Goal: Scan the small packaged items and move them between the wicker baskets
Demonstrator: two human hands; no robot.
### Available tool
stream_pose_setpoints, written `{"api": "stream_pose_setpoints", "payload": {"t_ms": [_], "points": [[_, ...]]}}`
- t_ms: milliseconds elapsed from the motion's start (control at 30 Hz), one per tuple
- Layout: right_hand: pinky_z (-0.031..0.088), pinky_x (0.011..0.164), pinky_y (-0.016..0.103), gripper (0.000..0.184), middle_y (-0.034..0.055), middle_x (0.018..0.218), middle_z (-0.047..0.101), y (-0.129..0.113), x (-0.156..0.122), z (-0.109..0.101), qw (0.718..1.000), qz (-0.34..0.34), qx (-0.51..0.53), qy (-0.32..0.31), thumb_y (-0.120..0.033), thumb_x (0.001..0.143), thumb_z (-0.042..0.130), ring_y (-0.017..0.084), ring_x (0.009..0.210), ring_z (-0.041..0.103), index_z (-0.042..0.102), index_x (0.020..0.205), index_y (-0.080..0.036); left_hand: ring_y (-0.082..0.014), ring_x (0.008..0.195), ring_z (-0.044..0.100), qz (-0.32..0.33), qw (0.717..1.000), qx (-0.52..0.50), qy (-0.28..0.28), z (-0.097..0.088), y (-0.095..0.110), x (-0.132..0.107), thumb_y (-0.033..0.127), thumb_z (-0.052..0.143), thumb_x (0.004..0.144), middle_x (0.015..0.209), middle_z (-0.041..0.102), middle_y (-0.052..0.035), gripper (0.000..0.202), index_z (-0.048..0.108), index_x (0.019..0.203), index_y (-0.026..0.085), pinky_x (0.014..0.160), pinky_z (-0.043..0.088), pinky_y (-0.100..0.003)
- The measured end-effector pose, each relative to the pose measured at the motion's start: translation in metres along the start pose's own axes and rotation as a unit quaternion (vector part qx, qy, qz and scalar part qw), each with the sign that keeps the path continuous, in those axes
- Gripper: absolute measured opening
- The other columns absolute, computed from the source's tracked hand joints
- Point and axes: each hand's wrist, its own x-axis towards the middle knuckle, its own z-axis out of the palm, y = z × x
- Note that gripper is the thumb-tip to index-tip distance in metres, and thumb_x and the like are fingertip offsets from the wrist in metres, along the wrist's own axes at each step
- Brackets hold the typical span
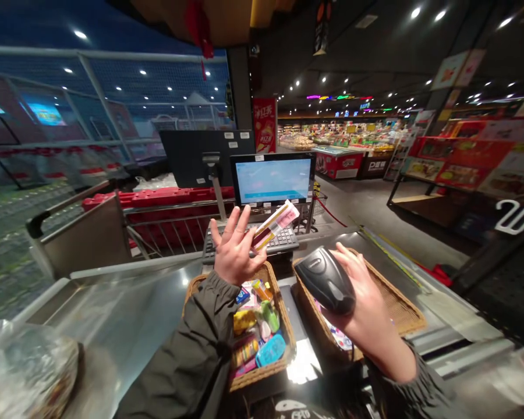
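Observation:
My left hand (236, 250) is raised in front of the keyboard (283, 237), above the left wicker basket. Its thumb side pinches a slim flat packet (276, 224) with white, pink and yellow print, while the other fingers stretch upward. What exactly the packet holds I cannot make out. My right hand (364, 297) is wrapped around a black barcode scanner (325, 279), over the right wicker basket (404, 314). In the left basket (288, 343) lie several small colourful goods, among them a blue item (271, 350) and a green one (269, 316).
A lit monitor (274, 181) stands behind the keyboard, with a second screen (192, 160) turned away beside it. A clear plastic bag (26, 372) sits on the metal counter (135, 308) at left. Red boxes (463, 151) fill a rack on the right.

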Motion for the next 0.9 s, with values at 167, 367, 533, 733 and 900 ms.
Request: {"api": "stream_pose_setpoints", "payload": {"t_ms": [167,367,533,733,900], "points": [[0.024,0.112,0.072,0.052,0.0194,0.137,0.052,-0.01,0.001,0.003,1.0,-0.004,0.016,-0.003,-0.032,0.081,0.061,0.042,0.142,0.034,0.051,0.13,-0.018,-0.0342,0.14,0.043,-0.019,1.0,0.005,-0.003,-0.009,-0.005,-0.006,0.029,0.062,0.076,0.149,0.047,-0.0148,0.022,0.067,0.095,0.019,0.122,-0.002,-0.057],[0.025,0.112,0.072,0.05,0.017,0.135,0.054,-0.02,0.005,0.007,0.999,0.001,0.028,-0.015,-0.029,0.079,0.06,0.042,0.143,0.034,0.053,0.128,-0.021,-0.0338,0.14,0.044,-0.038,0.999,0.013,-0.028,-0.018,-0.005,-0.012,0.034,0.062,0.08,0.151,0.046,-0.0112,0.021,0.068,0.096,0.021,0.123,-0.004,-0.055],[0.025,0.112,0.071,0.049,0.0162,0.132,0.057,-0.023,0.007,0.012,0.999,0.005,0.032,-0.028,-0.029,0.078,0.059,0.042,0.143,0.034,0.055,0.126,-0.021,-0.0332,0.14,0.044,-0.055,0.997,0.004,-0.045,-0.021,-0.009,-0.016,0.035,0.061,0.081,0.152,0.045,-0.01,0.022,0.068,0.097,0.022,0.122,-0.005,-0.056],[0.025,0.112,0.071,0.049,0.0158,0.132,0.057,-0.027,0.01,0.016,0.998,0.002,0.04,-0.046,-0.028,0.078,0.06,0.041,0.143,0.035,0.055,0.126,-0.022,-0.0324,0.14,0.044,-0.073,0.996,0.005,-0.052,-0.024,-0.012,-0.019,0.032,0.062,0.08,0.15,0.046,-0.0102,0.019,0.067,0.096,0.022,0.122,-0.004,-0.056],[0.027,0.111,0.071,0.046,0.0161,0.13,0.058,-0.027,0.014,0.02,0.998,0.006,0.04,-0.047,-0.027,0.076,0.061,0.041,0.142,0.036,0.058,0.122,-0.021,-0.0325,0.138,0.046,-0.066,0.995,0.012,-0.073,-0.028,-0.018,-0.026,0.032,0.062,0.08,0.149,0.049,-0.0119,0.02,0.068,0.096,0.021,0.122,-0.003,-0.058]]}}
